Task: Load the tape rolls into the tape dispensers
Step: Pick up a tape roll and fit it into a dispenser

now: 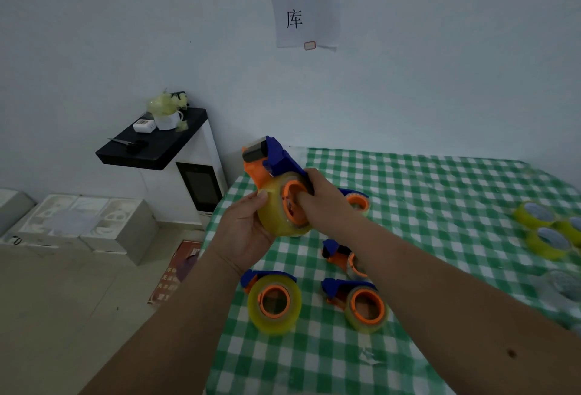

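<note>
I hold a blue and orange tape dispenser (273,158) in the air above the table's left edge, with a yellowish tape roll (276,215) on its orange hub. My left hand (245,231) cups the roll from below and the left. My right hand (323,202) grips the dispenser from the right, thumb tucked into the hub. Several other dispensers with rolls on them lie on the green checked tablecloth (440,193): one front left (273,300), one front middle (364,306), one partly hidden under my right forearm (339,253), one behind my right hand (358,202).
Loose yellow tape rolls (547,231) lie at the table's right edge, with a clear roll (566,287) nearer me. Left of the table stand a white cabinet with a black top (157,146), grey boxes (94,224) and a red-brown box (179,269) on the floor.
</note>
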